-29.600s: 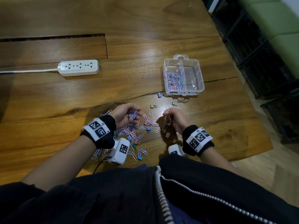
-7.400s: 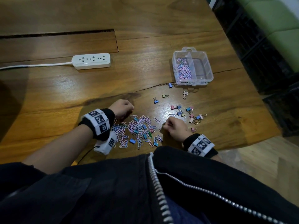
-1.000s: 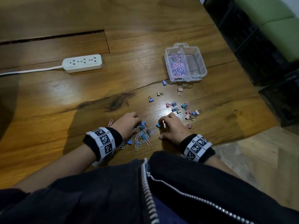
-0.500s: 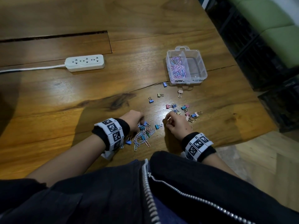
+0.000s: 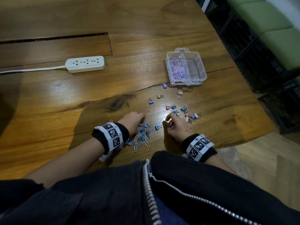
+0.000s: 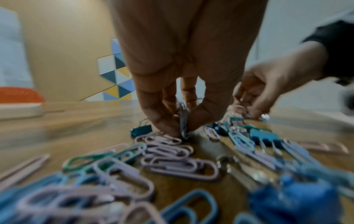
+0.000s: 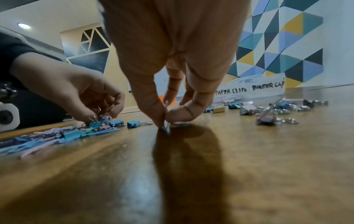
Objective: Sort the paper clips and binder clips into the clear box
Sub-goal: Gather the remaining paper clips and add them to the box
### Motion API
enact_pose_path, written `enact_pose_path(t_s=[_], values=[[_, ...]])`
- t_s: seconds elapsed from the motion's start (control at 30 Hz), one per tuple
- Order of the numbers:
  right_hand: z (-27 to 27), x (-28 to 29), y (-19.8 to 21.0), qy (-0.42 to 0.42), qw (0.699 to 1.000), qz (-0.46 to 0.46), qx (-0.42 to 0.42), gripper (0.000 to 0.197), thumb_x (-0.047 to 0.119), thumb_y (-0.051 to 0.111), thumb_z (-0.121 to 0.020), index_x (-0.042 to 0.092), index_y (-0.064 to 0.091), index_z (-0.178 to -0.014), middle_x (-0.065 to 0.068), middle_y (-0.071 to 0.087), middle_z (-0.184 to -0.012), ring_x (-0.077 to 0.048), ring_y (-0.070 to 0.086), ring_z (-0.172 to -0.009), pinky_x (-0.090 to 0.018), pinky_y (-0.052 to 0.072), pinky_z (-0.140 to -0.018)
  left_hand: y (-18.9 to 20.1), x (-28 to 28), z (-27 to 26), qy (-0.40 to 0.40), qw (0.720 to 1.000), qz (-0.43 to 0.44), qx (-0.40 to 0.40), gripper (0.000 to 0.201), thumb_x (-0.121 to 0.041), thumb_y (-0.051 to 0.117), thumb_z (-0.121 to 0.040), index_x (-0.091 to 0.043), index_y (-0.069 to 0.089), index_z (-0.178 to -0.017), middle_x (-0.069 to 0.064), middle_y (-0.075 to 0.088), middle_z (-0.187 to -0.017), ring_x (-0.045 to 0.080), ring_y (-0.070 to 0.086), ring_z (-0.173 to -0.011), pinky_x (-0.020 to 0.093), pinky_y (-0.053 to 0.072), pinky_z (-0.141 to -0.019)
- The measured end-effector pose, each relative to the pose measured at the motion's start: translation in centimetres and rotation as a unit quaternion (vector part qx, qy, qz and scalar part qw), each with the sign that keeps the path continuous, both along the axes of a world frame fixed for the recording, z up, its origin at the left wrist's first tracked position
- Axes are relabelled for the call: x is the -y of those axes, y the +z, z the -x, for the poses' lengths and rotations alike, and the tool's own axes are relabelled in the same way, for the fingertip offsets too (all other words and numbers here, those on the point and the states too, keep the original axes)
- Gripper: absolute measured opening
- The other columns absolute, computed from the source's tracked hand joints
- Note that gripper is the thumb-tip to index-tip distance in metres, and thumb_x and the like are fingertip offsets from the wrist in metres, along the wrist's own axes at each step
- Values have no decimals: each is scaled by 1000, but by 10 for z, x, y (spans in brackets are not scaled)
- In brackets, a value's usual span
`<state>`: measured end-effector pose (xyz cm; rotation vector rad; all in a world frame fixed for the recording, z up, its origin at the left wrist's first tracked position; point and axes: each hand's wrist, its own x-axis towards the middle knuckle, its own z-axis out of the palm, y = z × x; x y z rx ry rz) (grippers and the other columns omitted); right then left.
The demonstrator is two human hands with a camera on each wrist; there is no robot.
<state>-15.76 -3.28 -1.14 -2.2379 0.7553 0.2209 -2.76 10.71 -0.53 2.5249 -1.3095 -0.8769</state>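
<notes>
Pastel paper clips (image 5: 140, 140) at lower centre — both hands are pinching some. The left hand (image 5: 134, 121) and right hand (image 5: 176, 126) are probably needing firm fingertip pinches, leaving binder clips (image 5: 184, 112) behind.

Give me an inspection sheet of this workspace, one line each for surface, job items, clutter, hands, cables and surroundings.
Surface: wooden table, cracked near the box.
Job items: clear box holds paper clips in its left compartment, right compartment looks empty; mixed pile by the hands; binder clips scattered loose.
Clutter: nothing seen.
Hands: left hand pinches a paper clip over the pile; right hand pinches a small clip at the table.
Cables: power strip with white cord running left.
Surroundings: green cushions, dark crates.
</notes>
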Motion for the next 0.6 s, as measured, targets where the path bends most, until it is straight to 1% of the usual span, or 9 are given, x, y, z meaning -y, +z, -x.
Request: enact_pose_path(t_s=[0.1, 0.17, 0.27, 0.33, 0.4, 0.43, 0.5, 0.53, 0.6], values=[[2, 1, -2, -53, 997, -53, 0, 25, -4, 58, -79, 10, 51, -99, 2, 55, -78, -13, 54, -74, -30, 50, -76, 6, 0, -10, 148, 981, 67, -102, 14, 0, 59, -83, -5, 61, -96, 4, 60, -97, 13, 52, -81, 14, 43, -61], [4, 4, -1, -95, 987, -126, 13, 23, -4, 59, -80, 13, 51, -93, 6, 56, -76, -10, 55, -73, -27, 50, -72, 12, -4, -18, 243, 939, 110, -218, 10, 1, 61, -82, -8, 61, -82, 1, 61, -84, 13, 56, -73, 12, 47, -54], [4, 8, 3, -136, 958, -250, 36, 22, -2, 56, -83, 19, 51, -82, 3, 57, -77, -12, 56, -75, -27, 47, -72, 23, -9, -29, 336, 836, 134, -412, 18, 8, 52, -85, -6, 58, -75, 5, 62, -82, 15, 57, -68, 16, 53, -50], [1, 8, 6, -162, 930, -325, 52, 23, -5, 49, -86, 16, 54, -81, -2, 56, -82, -15, 56, -76, -31, 50, -76, 25, -12, -36, 385, 772, 147, -483, 19, 10, 48, -85, -5, 57, -78, 7, 61, -84, 14, 55, -71, 21, 55, -57], [-3, 7, 11, -172, 892, -413, 56, 26, -11, 38, -89, 9, 54, -83, -7, 53, -79, -14, 55, -67, -21, 50, -64, 23, -14, -39, 438, 701, 163, -538, 19, 9, 43, -87, -5, 56, -83, 8, 57, -86, 13, 51, -71, 22, 50, -63], [-5, 5, 12, -159, 887, -433, 41, 28, -12, 34, -89, 7, 54, -83, -7, 52, -76, -12, 53, -62, -17, 48, -59, 23, -16, -40, 461, 655, 172, -574, 20, 8, 40, -89, -5, 54, -86, 8, 54, -84, 12, 48, -68, 21, 49, -59], [-8, 0, 15, -102, 908, -406, -27, 32, -16, 31, -87, 6, 54, -82, -5, 52, -74, -9, 50, -58, -15, 44, -55, 20, -19, -41, 486, 583, 181, -626, 21, 4, 33, -91, -6, 51, -87, 6, 50, -77, 11, 43, -61, 16, 47, -45], [-9, -3, 16, -72, 923, -371, -67, 33, -17, 30, -86, 5, 55, -83, -4, 53, -74, -9, 48, -59, -15, 42, -55, 20, -20, -41, 489, 569, 179, -637, 22, 2, 31, -91, -6, 51, -85, 5, 50, -73, 10, 43, -58, 16, 45, -41], [-13, -9, 16, -51, 948, -298, -101, 35, -17, 28, -84, 2, 56, -93, -2, 55, -74, -9, 49, -63, -13, 40, -51, 18, -20, -40, 475, 581, 165, -640, 23, -4, 32, -91, -7, 51, -79, 2, 50, -62, 9, 44, -48, 16, 42, -41]])
